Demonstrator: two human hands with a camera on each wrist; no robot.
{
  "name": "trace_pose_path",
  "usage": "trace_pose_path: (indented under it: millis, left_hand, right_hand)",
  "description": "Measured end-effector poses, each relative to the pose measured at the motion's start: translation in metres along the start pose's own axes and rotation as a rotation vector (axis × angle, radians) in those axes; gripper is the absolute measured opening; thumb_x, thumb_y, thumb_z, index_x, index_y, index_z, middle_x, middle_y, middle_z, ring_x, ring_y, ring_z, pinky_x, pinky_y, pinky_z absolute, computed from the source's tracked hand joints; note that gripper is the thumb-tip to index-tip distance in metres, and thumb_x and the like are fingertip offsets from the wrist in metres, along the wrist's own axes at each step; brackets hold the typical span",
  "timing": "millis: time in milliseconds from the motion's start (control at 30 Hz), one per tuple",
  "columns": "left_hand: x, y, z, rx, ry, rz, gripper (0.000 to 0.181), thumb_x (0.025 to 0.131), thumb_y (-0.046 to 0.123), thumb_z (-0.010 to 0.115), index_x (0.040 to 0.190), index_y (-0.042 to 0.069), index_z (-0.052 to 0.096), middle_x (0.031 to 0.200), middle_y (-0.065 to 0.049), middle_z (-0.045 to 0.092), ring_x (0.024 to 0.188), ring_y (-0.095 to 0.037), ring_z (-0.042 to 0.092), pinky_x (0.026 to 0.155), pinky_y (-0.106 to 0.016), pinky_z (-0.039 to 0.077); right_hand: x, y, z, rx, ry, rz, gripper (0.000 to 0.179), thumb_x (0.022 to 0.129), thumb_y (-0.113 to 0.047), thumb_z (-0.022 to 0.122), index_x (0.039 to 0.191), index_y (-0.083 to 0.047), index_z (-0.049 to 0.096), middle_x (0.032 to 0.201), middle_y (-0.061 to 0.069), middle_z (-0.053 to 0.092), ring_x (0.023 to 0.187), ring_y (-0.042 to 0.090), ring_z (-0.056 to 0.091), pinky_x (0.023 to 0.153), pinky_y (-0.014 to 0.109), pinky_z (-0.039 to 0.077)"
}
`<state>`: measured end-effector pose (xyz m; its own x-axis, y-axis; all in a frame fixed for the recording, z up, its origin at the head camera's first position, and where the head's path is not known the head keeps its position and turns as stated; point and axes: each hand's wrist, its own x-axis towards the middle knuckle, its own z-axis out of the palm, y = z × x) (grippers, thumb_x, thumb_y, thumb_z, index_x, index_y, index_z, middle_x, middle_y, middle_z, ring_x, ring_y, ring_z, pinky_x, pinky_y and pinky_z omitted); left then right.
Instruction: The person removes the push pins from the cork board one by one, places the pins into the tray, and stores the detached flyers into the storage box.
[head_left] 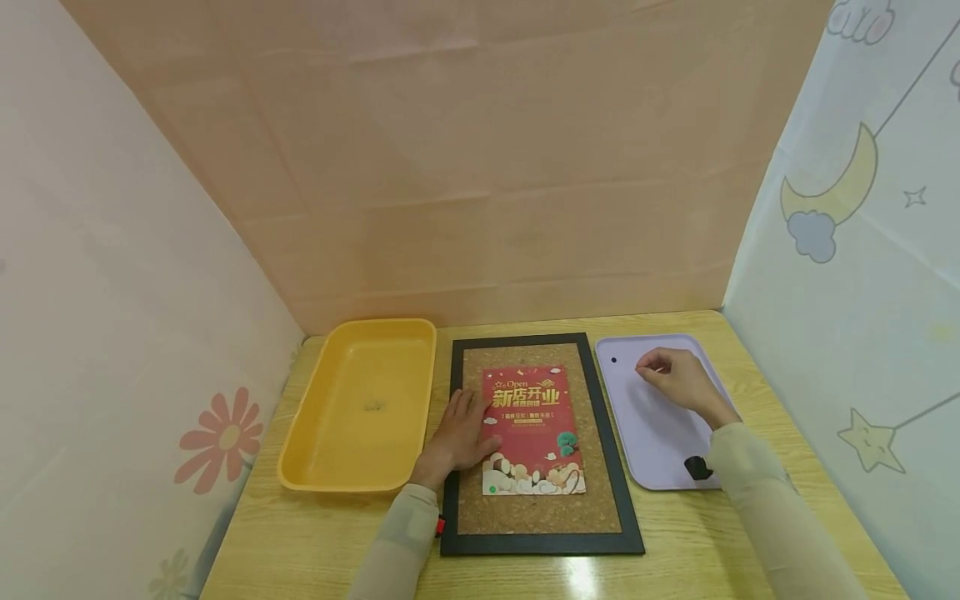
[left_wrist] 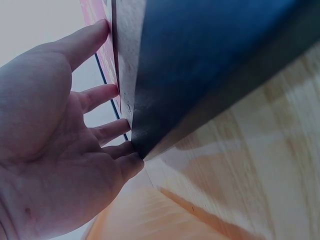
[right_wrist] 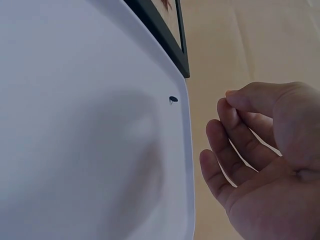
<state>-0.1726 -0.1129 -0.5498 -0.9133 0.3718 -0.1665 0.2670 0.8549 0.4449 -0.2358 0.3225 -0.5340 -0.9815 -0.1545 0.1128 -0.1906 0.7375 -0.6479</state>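
A red poster (head_left: 528, 433) with gold lettering lies on a black-framed cork board (head_left: 543, 515). My left hand (head_left: 461, 433), fingers spread, rests on the poster's left side and the frame; in the left wrist view those fingers (left_wrist: 92, 97) touch the board's edge. A green thumbtack (head_left: 492, 489) sits at the poster's lower left corner. Over the lilac tray (head_left: 637, 425), my right hand (head_left: 678, 383) pinches with thumb and forefinger. Only a sliver of an orange tack (right_wrist: 229, 93) shows between the fingertips. A black thumbtack (right_wrist: 173, 99) lies on the tray.
Left of the board stands a yellow tray (head_left: 356, 417). A black object (head_left: 697, 468) is at the lilac tray's near right, beside the right sleeve. A peach backdrop (head_left: 495, 167) and side walls enclose the wooden table (head_left: 525, 575).
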Motion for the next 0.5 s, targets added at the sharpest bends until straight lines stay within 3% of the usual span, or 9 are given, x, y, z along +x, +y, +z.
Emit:
trace_pose_path:
  millis: [267, 500]
  left_hand:
    - [0.002, -0.003, 0.005, -0.03, 0.003, -0.013, 0.089, 0.099, 0.034, 0.084, 0.171, 0.004, 0.041, 0.18, -0.03, 0.031, 0.171, -0.05, 0.021, 0.143, -0.069, 0.018]
    - [0.001, -0.001, 0.004, -0.023, 0.0, -0.015, 0.088, 0.099, 0.034, 0.084, 0.17, 0.005, 0.042, 0.18, -0.029, 0.032, 0.172, -0.049, 0.022, 0.144, -0.067, 0.018]
  right_hand:
    - [0.015, 0.01, 0.001, -0.003, -0.049, 0.045, 0.012, 0.107, -0.013, 0.077, 0.107, -0.002, 0.082, 0.109, 0.019, 0.084, 0.101, 0.028, 0.076, 0.085, 0.031, 0.058]
    - [0.023, 0.018, 0.003, -0.002, -0.06, 0.068, 0.013, 0.108, -0.016, 0.076, 0.107, -0.004, 0.081, 0.11, 0.02, 0.083, 0.107, 0.037, 0.076, 0.084, 0.03, 0.056]
